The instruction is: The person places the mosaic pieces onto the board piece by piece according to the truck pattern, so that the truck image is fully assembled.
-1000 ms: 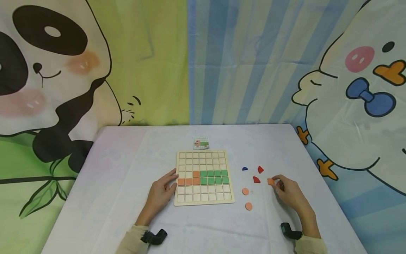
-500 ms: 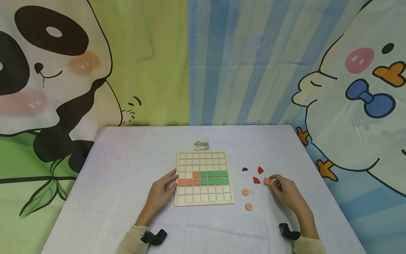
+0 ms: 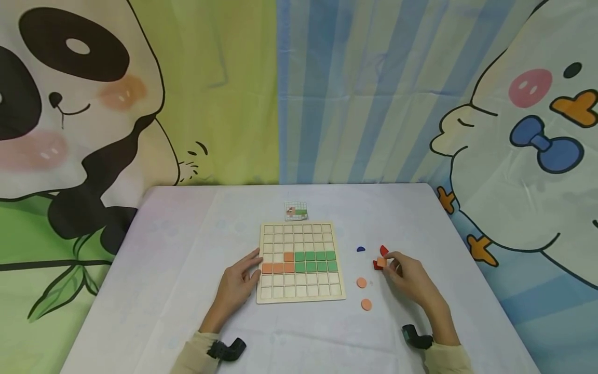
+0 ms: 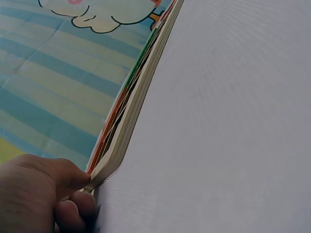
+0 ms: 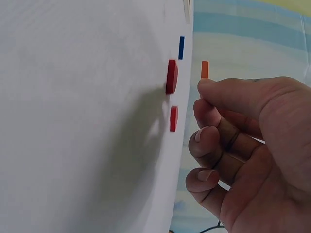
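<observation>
My right hand pinches an orange square tile between thumb and fingertips, above the table. In the right wrist view the tile shows edge-on, apart from the tabletop. In the head view it overlaps a red quarter-round piece, with another red piece just behind. A wooden grid board bears two rows of green tiles and several orange tiles on the left. My left hand grips the board's left edge; in the left wrist view its thumb presses that edge, fingers curled beside it.
A small picture card lies behind the board. Right of the board are a blue half-round piece and two orange discs, one farther back and the other disc nearer. The white table ends at printed curtains.
My right hand has moved left with the orange square tile, from the right of the red pieces to above one of them. The left hand and board have stayed put.
</observation>
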### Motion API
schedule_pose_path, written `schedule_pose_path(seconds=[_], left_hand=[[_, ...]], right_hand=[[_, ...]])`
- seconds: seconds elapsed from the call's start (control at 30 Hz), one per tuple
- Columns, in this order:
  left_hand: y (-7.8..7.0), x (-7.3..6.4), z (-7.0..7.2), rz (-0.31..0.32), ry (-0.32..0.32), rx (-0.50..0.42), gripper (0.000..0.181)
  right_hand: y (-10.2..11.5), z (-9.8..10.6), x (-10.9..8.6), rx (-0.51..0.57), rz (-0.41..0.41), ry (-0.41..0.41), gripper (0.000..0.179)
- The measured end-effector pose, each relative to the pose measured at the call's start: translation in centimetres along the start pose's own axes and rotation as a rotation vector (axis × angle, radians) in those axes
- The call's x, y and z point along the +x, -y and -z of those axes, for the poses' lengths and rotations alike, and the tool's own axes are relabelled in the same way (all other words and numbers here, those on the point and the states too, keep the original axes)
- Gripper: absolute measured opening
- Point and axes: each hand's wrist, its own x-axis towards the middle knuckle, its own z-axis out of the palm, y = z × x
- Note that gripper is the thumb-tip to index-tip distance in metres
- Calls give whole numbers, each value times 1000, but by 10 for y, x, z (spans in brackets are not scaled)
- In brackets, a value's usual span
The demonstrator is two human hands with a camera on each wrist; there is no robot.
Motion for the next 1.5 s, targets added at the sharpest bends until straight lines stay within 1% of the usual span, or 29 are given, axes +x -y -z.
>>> schedule_pose_path(seconds=[0.2, 0.47, 0.8, 0.9, 1.17, 1.4, 1.5], left_hand=[[0, 0, 1, 4, -6, 0, 34], [0, 2, 2, -9, 6, -8, 34], [0, 2, 0, -6, 7, -12, 33], [-1, 2, -1, -5, 5, -13, 33], [1, 1, -1, -10, -1, 3, 35], [2, -1, 0, -22, -3, 13, 34], [1, -1, 0, -21, -3, 14, 34]], right_hand=[[14, -5, 9, 22, 56, 6, 28], [23, -14, 15, 5, 87, 10, 25], [34, -17, 19, 24, 146, 27, 24], [37, -19, 22, 30, 160, 41, 23], [50, -24, 25, 50, 147, 89, 26], [63, -33, 28, 53, 192, 123, 27], [69, -36, 29, 44, 206, 123, 27]])
